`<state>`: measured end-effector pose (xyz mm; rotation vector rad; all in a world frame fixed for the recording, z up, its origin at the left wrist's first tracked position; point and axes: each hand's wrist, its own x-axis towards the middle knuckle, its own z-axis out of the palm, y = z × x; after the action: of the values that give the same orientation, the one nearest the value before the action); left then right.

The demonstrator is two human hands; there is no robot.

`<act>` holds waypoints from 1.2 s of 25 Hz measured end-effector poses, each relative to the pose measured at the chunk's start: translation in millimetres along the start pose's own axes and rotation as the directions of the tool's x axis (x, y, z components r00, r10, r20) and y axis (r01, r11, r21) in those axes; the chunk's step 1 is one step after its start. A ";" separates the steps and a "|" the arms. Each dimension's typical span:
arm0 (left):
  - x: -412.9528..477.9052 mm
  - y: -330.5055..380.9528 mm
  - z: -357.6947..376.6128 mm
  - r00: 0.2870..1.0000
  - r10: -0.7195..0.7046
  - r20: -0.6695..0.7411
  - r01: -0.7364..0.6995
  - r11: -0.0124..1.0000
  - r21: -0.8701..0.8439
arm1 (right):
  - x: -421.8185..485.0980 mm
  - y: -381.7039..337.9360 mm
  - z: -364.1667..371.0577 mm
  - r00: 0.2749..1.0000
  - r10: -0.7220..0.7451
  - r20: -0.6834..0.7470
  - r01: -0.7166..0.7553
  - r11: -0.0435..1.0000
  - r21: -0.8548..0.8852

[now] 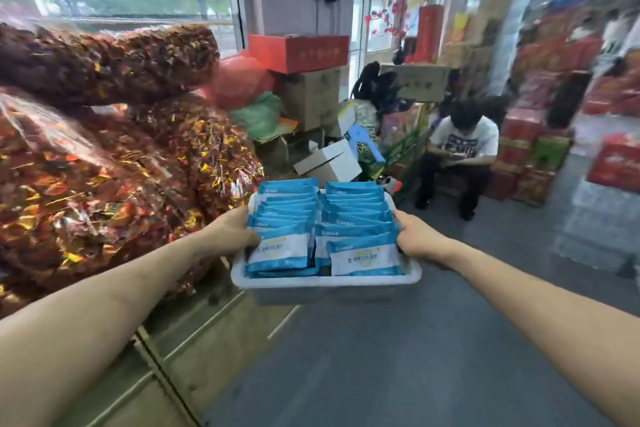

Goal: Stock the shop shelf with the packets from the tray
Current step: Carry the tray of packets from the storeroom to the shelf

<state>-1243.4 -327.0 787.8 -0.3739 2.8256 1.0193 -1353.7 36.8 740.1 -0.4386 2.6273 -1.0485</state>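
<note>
One white rectangular plastic tray [325,282] is held up, and two rows of flat blue-and-white packets [363,255] are stood inside it; their exact number cannot be counted. The tray's left rim is clamped by the fingers [247,238] of the left hand [230,232], its right rim by those of the right hand [419,239].

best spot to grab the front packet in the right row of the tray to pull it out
Pinch its top edge from straight above. The front right packet stands upright, that edge clear above the tray rim, while the tray wall and the left row hem in its sides. The left hand and right hand both grip the tray, so one would probably have to let go first.
</note>
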 end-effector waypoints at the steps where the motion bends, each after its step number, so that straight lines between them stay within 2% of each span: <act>1: 31.9 15.8 10.4 0.998 0.041 0.038 -0.041 0.999 0.010 | 6.6 17.7 -13.8 0.998 0.047 -0.033 -0.047 0.999 -0.003; 5: 135.1 92.7 47.1 0.965 0.201 0.166 -0.214 0.975 0.062 | 17.8 61.7 -74.4 0.963 0.209 -0.172 -0.207 0.978 0.027; 8: 213.3 166.1 83.6 0.925 0.303 0.232 -0.326 0.943 0.070 | 14.8 92.3 -124.0 0.894 0.338 -0.295 -0.325 0.941 0.093; 12: 280.1 286.0 149.1 0.809 0.471 0.351 -0.513 0.858 0.032 | 9.8 168.4 -196.4 0.783 0.464 -0.414 -0.445 0.883 0.148; 17: 351.9 436.7 252.7 0.674 0.579 0.459 -0.637 0.770 -0.035 | 6.0 278.1 -299.2 0.657 0.542 -0.523 -0.493 0.835 0.245; 21: 403.7 557.3 311.6 0.631 0.619 0.468 -0.670 0.739 -0.073 | 19.5 358.6 -404.1 0.632 0.550 -0.546 -0.505 0.827 0.249; 26: 475.4 695.9 387.4 0.571 0.660 0.487 -0.653 0.725 -0.217 | 53.6 447.0 -534.6 0.617 0.528 -0.584 -0.524 0.829 0.196; 28: 506.5 741.5 418.6 0.569 0.658 0.494 -0.632 0.733 -0.249 | 72.1 462.2 -578.5 0.592 0.519 -0.616 -0.541 0.823 0.173; 30: 545.3 786.3 453.3 0.563 0.661 0.495 -0.638 0.729 -0.248 | 96.7 496.8 -620.4 0.606 0.509 -0.611 -0.538 0.828 0.156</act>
<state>-1968.8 443.8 818.2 0.9237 2.3722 1.0458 -1754.2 726.5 810.9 0.8189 3.0164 -1.0413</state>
